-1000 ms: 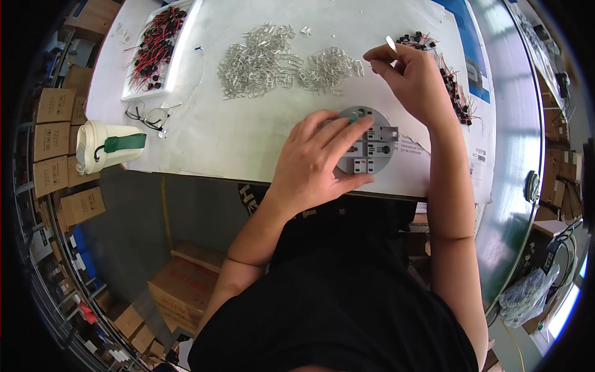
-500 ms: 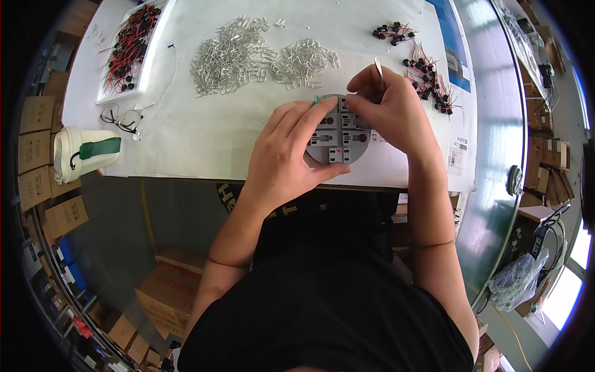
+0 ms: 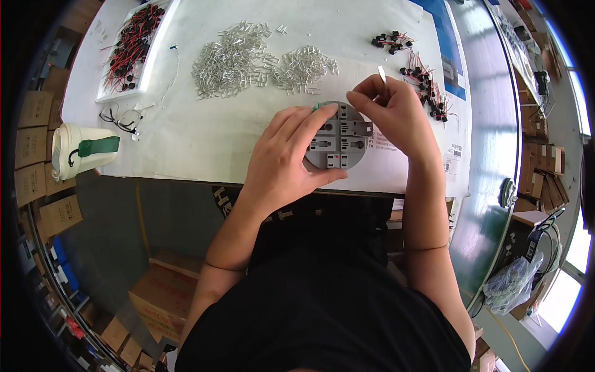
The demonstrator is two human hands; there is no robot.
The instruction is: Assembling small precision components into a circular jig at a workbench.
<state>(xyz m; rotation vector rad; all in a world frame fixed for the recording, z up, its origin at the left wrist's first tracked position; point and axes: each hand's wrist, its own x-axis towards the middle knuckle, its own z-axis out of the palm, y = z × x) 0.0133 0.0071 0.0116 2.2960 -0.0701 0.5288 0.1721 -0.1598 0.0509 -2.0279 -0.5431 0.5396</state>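
Grey disc (image 3: 338, 144) bared as right hand (image 3: 396, 111) shifted

Half a second earlier the right hand covered the disc's upper right; at this moment its fingertips stood just past the upper rim, and the slots and the jutting bracket (image 3: 358, 128) showed. That probably meant the work at those slots had paused, leaving them open to view and reach.

The disc lay flat near the bench's (image 3: 167, 152) front edge. The left hand (image 3: 285, 149) had its grip around it, fingers over the top, thumb along the lower rim. The right grip was pinched, with a pale tool (image 3: 382, 74) sticking up from it; whether the fingertips also held a clip, one could not tell. Loose clips (image 3: 232, 59) lay beyond.
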